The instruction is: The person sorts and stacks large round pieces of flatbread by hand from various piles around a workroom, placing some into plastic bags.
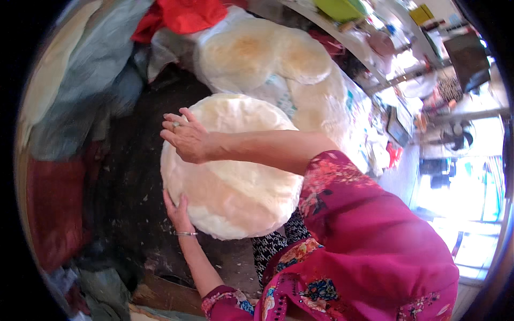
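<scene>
A large, thick, pale round of flatbread [241, 184], perhaps a stack, is held before me, tilted above a dark surface. My left hand [179, 214], with a bangle at the wrist, holds its lower left rim, the thumb and a finger apart. Across its upper left part lies my right hand [184, 136], a ring on one finger, its fingertips over the rim; the underside of the palm is hidden. Beyond the round, more large browned flatbreads [243, 52] lie overlapping on a printed plastic sheet [277, 90].
Grey cloth [92, 76] hangs at the upper left, above a dark red surface [56, 208]. A red cloth [192, 16] lies beside the far breads. At the right are cluttered shelves, a green basin [341, 9] and a fan [459, 136]. Crumbs dot the dark surface [128, 176].
</scene>
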Demonstrator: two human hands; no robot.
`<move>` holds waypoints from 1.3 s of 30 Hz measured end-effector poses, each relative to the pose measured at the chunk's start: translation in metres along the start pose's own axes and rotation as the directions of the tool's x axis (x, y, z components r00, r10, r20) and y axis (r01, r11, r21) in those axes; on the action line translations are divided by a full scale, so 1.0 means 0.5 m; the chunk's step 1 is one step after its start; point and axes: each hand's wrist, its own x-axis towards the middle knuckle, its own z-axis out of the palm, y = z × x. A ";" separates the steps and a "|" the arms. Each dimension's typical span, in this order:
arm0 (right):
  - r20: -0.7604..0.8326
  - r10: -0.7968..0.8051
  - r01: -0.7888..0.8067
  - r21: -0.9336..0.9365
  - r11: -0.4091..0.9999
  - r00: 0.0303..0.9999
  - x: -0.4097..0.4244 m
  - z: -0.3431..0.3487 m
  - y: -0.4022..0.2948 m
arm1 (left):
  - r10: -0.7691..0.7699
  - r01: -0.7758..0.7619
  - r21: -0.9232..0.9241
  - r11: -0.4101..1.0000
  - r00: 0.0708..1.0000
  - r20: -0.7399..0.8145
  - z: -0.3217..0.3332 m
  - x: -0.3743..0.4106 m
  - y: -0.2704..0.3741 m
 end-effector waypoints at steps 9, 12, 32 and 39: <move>0.377 0.312 -0.406 0.200 0.892 0.872 -0.180 -0.024 0.259 | 0.136 -0.102 0.468 0.878 0.990 -0.039 0.018 0.034 -0.046; 0.298 0.292 -0.393 0.377 0.839 0.909 -0.193 0.027 0.296 | 0.090 -0.040 0.474 0.880 0.992 -0.084 0.029 0.037 -0.046; 0.015 0.890 -0.771 0.492 -0.404 -0.456 -1.383 0.011 0.418 | -0.387 0.658 0.498 0.565 0.744 -0.544 -0.169 -0.565 -0.274; 0.097 0.760 -0.679 0.387 -0.624 -0.643 -1.367 -0.043 0.561 | -0.701 0.627 0.569 0.532 0.703 -0.120 0.158 -0.553 -0.267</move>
